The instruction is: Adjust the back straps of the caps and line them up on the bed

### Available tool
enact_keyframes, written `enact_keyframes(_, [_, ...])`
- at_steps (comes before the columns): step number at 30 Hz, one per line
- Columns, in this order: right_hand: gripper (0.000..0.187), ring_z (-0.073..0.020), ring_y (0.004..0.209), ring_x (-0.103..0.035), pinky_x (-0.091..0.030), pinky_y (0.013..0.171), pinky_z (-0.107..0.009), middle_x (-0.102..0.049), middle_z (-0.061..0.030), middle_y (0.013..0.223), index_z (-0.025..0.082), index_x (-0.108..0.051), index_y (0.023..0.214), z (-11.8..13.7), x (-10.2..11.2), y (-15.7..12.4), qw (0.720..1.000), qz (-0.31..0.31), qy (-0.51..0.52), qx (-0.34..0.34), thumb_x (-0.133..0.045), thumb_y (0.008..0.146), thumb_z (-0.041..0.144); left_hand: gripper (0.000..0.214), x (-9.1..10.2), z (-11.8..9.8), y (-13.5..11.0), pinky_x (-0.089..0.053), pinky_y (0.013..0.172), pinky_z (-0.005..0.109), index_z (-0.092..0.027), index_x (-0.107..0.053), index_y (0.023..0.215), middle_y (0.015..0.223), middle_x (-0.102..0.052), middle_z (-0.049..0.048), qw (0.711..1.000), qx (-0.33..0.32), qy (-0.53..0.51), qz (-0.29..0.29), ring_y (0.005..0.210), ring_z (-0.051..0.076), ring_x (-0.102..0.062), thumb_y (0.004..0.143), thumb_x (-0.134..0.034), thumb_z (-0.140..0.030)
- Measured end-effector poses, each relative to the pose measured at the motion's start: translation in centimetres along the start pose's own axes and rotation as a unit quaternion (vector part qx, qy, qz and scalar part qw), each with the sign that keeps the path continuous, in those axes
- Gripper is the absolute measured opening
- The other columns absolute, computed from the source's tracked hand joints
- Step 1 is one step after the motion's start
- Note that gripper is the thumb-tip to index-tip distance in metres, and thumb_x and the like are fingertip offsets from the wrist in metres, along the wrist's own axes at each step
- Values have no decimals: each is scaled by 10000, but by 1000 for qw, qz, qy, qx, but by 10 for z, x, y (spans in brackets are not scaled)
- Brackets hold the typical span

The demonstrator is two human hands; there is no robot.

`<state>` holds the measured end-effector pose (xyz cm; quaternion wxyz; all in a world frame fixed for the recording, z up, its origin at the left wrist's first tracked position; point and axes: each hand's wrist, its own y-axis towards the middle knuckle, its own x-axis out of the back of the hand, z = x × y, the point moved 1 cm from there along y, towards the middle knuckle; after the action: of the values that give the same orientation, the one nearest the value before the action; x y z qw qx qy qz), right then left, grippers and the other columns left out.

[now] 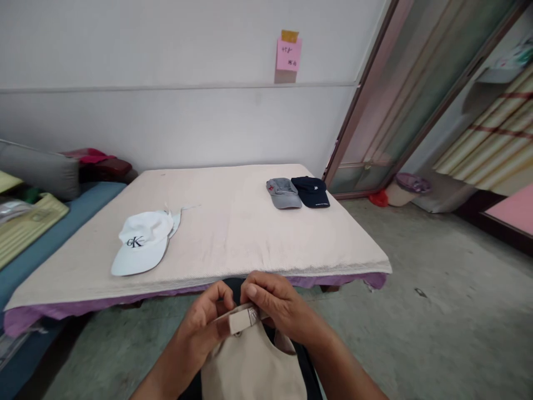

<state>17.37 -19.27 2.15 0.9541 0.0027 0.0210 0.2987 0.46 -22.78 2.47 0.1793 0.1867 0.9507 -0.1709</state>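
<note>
Adjusting the back strap [240,322] of the beige cap [252,369] seems the step in hand; working its buckle [253,316] calls for a steady pinch. The cap is held before the bed [233,222]. The left hand [206,314] and right hand [277,303] converge, fingers curled, both pinching the cap beside the strap.

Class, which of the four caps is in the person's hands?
The beige cap, held at its strap by the left hand and right hand; the white cap, grey cap and navy cap lie on the pale cover.
</note>
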Motion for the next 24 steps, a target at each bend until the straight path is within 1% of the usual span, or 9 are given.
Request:
enact_keyframes(2, [387, -52, 449, -357, -281, 407, -165, -415, 51, 570, 150, -568, 802, 0, 2, -1, 1000, -1, 15, -2, -439, 912, 498, 386, 1, -1, 0, -294, 543, 201, -212, -405, 806, 682, -490, -41, 1000, -1, -1, 0, 587, 83, -398, 717, -717, -421])
enact_keyframes(5, [410, -62, 456, -419, -308, 415, -170, -460, 37, 568, 135, -600, 843, -3, 7, -5, 999, -8, 34, -1, -432, 914, 501, 388, 5, 0, -1, -288, 534, 193, -213, -404, 815, 682, -505, -38, 1000, 15, -10, 2, 582, 80, -405, 716, -721, -411])
enact_keyframes(8, [374, -68, 489, -452, -330, 438, -179, -493, 23, 607, 129, -613, 871, -10, 10, -9, 997, -12, 72, -11, -489, 895, 482, 398, 7, 1, -2, -281, 522, 184, -210, -399, 814, 678, -514, -37, 999, 20, -32, 1, 566, 73, -400, 702, -733, -395])
enact_keyframes(10, [310, -61, 491, -429, -308, 438, -175, -495, 29, 621, 139, -599, 884, -16, 10, -11, 991, -9, 131, -19, -584, 849, 446, 383, 7, 2, -2, -279, 523, 178, -204, -405, 810, 667, -513, -38, 999, 19, -33, -4, 561, 66, -391, 709, -731, -377])
enact_keyframes(12, [272, -49, 479, -383, -266, 428, -169, -478, 46, 611, 150, -583, 890, -21, 8, -12, 981, -9, 194, -12, -667, 797, 392, 374, 6, 2, -2, -275, 527, 176, -201, -408, 804, 650, -501, -44, 999, 18, -31, -11, 559, 63, -381, 709, -737, -352])
enact_keyframes(14, [254, -42, 471, -344, -236, 426, -170, -453, 60, 595, 155, -580, 897, -22, 6, -13, 973, -12, 232, 2, -698, 778, 345, 390, 5, 2, -2, -263, 524, 179, -202, -403, 794, 636, -480, -50, 999, 17, -30, -13, 555, 64, -365, 693, -750, -350])
enact_keyframes(16, [240, -44, 481, -336, -232, 437, -176, -441, 63, 589, 152, -589, 903, -19, 4, -14, 972, -17, 234, 10, -700, 779, 324, 412, 4, 2, -2, -236, 510, 186, -203, -398, 780, 615, -447, -59, 1000, 19, -21, -13, 540, 64, -330, 671, -763, -359])
enact_keyframes(19, [238, -55, 515, -354, -251, 465, -187, -455, 52, 608, 149, -600, 903, -11, 2, -15, 979, -19, 203, 16, -696, 780, 328, 428, 2, 2, 0, -198, 495, 200, -206, -391, 770, 593, -410, -71, 1000, 18, 4, -14, 525, 66, -277, 653, -770, -366])
enact_keyframes(24, [232, -63, 529, -361, -278, 493, -200, -456, 50, 611, 151, -599, 913, -5, 2, -14, 990, -16, 139, 30, -670, 795, 338, 443, 1, -1, 2, -211, 504, 206, -208, -375, 735, 606, -406, -71, 998, -19, 63, -15, 545, 77, -270, 656, -768, -399])
